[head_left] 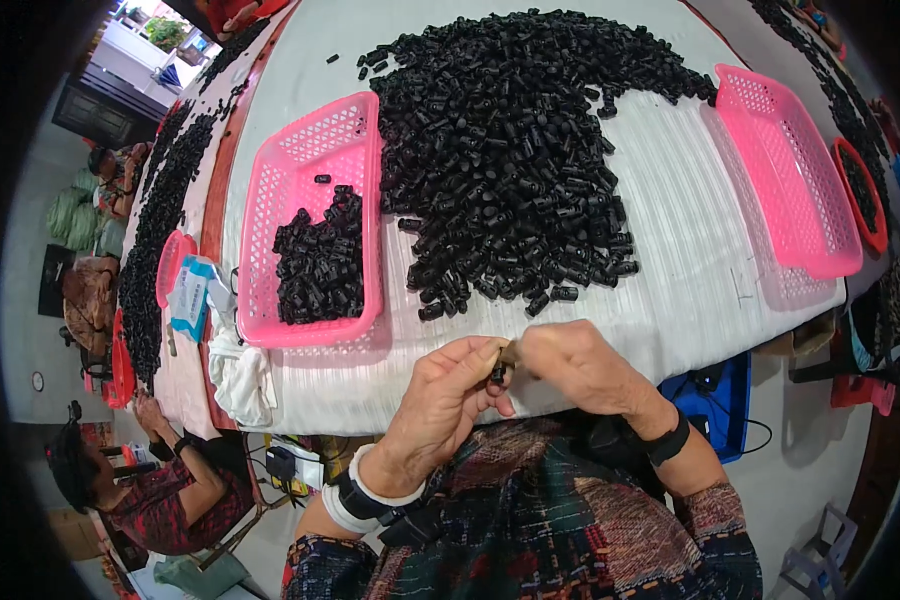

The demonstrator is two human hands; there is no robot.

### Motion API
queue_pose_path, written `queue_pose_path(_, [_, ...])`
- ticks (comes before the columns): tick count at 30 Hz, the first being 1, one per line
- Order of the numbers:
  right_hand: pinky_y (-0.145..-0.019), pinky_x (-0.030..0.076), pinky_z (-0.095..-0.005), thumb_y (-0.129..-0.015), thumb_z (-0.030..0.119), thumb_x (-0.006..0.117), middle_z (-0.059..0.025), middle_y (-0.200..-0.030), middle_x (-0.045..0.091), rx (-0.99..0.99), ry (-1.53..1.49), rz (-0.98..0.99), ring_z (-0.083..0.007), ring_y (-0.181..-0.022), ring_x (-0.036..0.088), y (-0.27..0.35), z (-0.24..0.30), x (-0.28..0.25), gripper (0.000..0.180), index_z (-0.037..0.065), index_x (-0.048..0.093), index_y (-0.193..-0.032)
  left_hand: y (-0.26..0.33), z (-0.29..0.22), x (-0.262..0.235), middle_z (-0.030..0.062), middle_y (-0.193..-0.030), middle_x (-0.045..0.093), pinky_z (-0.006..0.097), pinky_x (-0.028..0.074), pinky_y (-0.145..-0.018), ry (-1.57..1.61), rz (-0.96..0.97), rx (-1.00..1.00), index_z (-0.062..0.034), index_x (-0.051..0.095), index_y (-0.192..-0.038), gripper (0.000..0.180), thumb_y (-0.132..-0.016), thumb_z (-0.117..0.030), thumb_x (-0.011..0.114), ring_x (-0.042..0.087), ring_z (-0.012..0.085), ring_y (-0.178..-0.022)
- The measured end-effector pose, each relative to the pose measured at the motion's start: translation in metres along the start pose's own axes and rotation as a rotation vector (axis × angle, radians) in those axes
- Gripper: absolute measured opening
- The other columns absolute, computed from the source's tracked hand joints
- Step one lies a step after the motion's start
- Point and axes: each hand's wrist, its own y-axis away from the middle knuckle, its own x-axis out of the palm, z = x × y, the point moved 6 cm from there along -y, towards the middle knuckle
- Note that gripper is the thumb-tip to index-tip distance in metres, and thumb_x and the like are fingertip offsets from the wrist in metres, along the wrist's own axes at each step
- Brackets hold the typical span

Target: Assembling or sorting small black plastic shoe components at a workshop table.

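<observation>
My left hand (448,395) pinches a small black cylindrical part (498,372) between thumb and fingers, just above the table's near edge. Right beside it, my right hand (578,365) is closed, its fingertips smeared by motion and touching or nearly touching the part. A small brownish tip shows at those fingers, but what they hold I cannot make out. Beyond both hands spreads a big heap of similar black parts (510,170). To its left, a pink plastic basket (253,285) holds a smaller pile of them.
Another pink basket (805,190) stands at the right on the white-covered table (670,180). A white cloth (240,385) and a blue-white packet (192,298) lie at the left edge. A blue crate (735,405) sits below the table. At the left, another person (170,490) works at a neighbouring table.
</observation>
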Motion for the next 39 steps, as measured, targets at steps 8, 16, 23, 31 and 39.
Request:
queue_pose_path(8, [-0.048,0.036,-0.0313,-0.091,0.021,0.046,-0.0104,-0.057,0.044,0.052,-0.187,-0.247,-0.0206,-0.05,0.044,0.007,0.005,-0.006,0.03,-0.001,0.05,-0.071,0.004,-0.011,0.011,0.0063,-0.077,0.057,0.025,0.05,-0.057,-0.107,0.011,0.081,0.0041,0.055,-0.099,0.023,-0.089,-0.016,0.05,0.055,0.0109,-0.066])
queue_pose_path(16, [-0.047,0.037,-0.0349,-0.089,0.017,0.049,-0.0116,-0.057,0.046,0.025,-0.033,-0.244,-0.0256,-0.049,0.046,0.005,0.009,-0.002,0.027,0.0,0.049,-0.068,0.006,-0.013,0.013,0.0065,-0.078,0.057,0.025,0.051,-0.059,-0.161,0.005,0.116,0.0041,0.055,-0.1,0.023,-0.09,-0.016,0.049,0.056,0.0112,-0.067])
queue_pose_path(23, [-0.047,0.036,-0.0366,-0.089,0.018,0.048,-0.0124,-0.057,0.046,0.005,0.004,-0.199,-0.0273,-0.05,0.047,0.005,0.006,0.001,0.028,0.0,0.048,-0.068,0.005,-0.01,0.01,0.0067,-0.077,0.057,0.024,0.05,-0.059,-0.167,-0.013,0.083,0.0039,0.055,-0.098,0.021,-0.09,-0.014,0.048,0.055,0.0114,-0.064])
queue_pose_path(31, [-0.048,0.036,-0.0374,-0.089,0.019,0.048,-0.0132,-0.058,0.047,0.012,-0.021,-0.195,-0.0292,-0.052,0.047,0.003,0.005,0.0,0.028,0.001,0.048,-0.068,0.003,-0.01,0.009,0.0071,-0.078,0.058,0.024,0.049,-0.059,-0.152,-0.02,0.084,0.0039,0.055,-0.098,0.021,-0.09,-0.015,0.049,0.056,0.012,-0.064])
queue_pose_path(39, [-0.049,0.038,-0.0355,-0.089,0.019,0.047,-0.0129,-0.062,0.05,0.005,0.03,-0.106,-0.0281,-0.056,0.05,0.003,0.01,-0.005,0.024,0.001,0.051,-0.072,0.001,-0.011,0.008,0.0045,-0.079,0.057,0.024,0.049,-0.059,-0.1,0.017,0.069,0.0018,0.057,-0.098,0.02,-0.09,-0.015,0.05,0.053,0.0086,-0.068])
